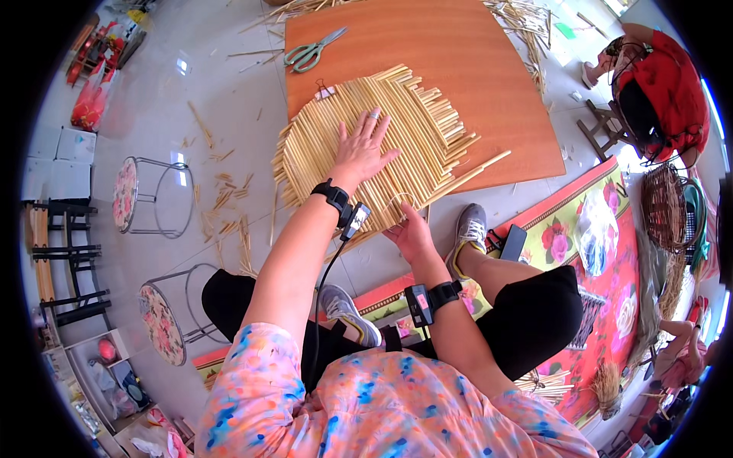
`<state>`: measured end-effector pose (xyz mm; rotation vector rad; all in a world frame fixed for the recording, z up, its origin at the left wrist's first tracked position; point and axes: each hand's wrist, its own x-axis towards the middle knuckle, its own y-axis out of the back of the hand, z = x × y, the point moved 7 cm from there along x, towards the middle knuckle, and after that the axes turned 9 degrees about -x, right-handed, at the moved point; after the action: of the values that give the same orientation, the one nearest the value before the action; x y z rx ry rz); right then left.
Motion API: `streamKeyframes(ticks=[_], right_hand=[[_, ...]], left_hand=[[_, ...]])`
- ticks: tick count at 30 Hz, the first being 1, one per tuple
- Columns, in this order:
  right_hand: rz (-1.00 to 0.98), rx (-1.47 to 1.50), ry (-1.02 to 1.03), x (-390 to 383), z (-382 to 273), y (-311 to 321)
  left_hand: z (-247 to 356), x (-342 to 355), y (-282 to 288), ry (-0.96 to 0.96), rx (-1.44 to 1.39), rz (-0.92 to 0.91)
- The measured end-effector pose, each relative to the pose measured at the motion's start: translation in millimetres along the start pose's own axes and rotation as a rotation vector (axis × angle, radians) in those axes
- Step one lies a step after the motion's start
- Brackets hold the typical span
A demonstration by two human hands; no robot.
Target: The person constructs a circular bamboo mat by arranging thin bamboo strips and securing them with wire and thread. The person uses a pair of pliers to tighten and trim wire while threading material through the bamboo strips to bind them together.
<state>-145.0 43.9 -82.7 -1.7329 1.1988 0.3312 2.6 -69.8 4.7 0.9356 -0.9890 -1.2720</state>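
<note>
A flat, roughly round panel of pale straw stalks (pixel 412 122) rests over the near edge of the wooden table, its ends ragged at the right. My left hand (pixel 363 149) lies on its upper face, fingers stretched out. My right hand (pixel 408 229) grips the panel's near edge, thumb up and fingers partly hidden beneath, beside a thin pale loop. A black binder clip (pixel 324 91) with a white piece sits at the panel's top left. Green-handled scissors (pixel 305 55) lie on the table beyond it.
The table (pixel 519 130) stands ahead. Two stools (pixel 130 191) are at left, near loose straw (pixel 225 191). A floral mat (pixel 618 298) at right holds a phone (pixel 513 246) and plastic bag (pixel 594 229). A person in red (pixel 672 91) and another person (pixel 683 351) are at right.
</note>
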Motion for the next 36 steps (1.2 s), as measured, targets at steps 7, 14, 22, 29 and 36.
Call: streamKeyframes(ticks=[7,14,22,29,36], right_hand=[[0.036,-0.019,0.008,-3.0,-2.7,-6.4],[0.032,-0.015,0.056,0.2,-7.6,-4.4],[-0.012,0.044,0.011,5.0,-3.0,-4.2],[-0.075,0.055,0.019,5.7,-12.0,3.2],[-0.065,0.042,0.014,-3.0,-14.4,-0.5]], left_hand=[[1.1,2.8,-0.2,0.001,0.048,0.019],[7.0,5.7,-3.3,-0.042,0.047,0.071],[-2.5,1.8,3.3,0.038,0.021,-0.007],[18.0,-46.5,12.4,0.005,0.063,0.042],[15.6,-61.4,-7.0,0.000,0.070,0.034]])
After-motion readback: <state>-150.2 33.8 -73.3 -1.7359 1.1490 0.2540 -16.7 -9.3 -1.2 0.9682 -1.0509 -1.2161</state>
